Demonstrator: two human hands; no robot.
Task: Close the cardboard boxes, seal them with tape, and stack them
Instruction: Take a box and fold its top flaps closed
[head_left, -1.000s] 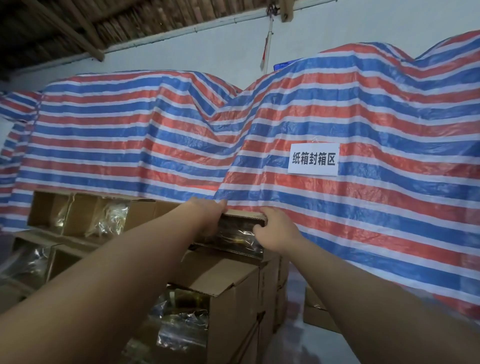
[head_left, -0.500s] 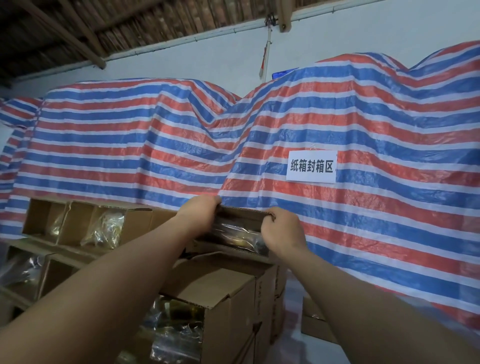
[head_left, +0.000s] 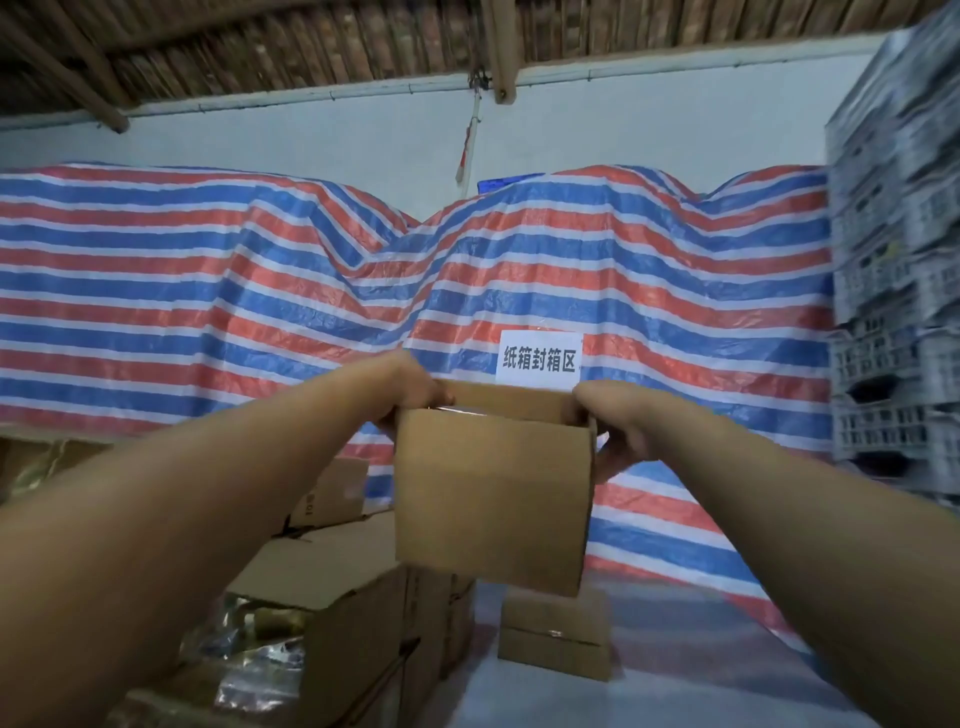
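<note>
I hold a small brown cardboard box up in the air in front of me, its top open. My left hand grips its upper left edge and my right hand grips its upper right edge. Below on the left stands a pile of open cardboard boxes with shiny plastic-wrapped goods inside. One closed box lies on the floor under the held box. No tape shows in this view.
A red, white and blue striped tarp covers a tall heap behind, with a white paper sign on it. Stacked grey plastic crates rise at the right. The floor is covered with sheeting.
The box has come off the top of the pile on the left and now hangs in the air farther right, in both hands. The view has swung right.
</note>
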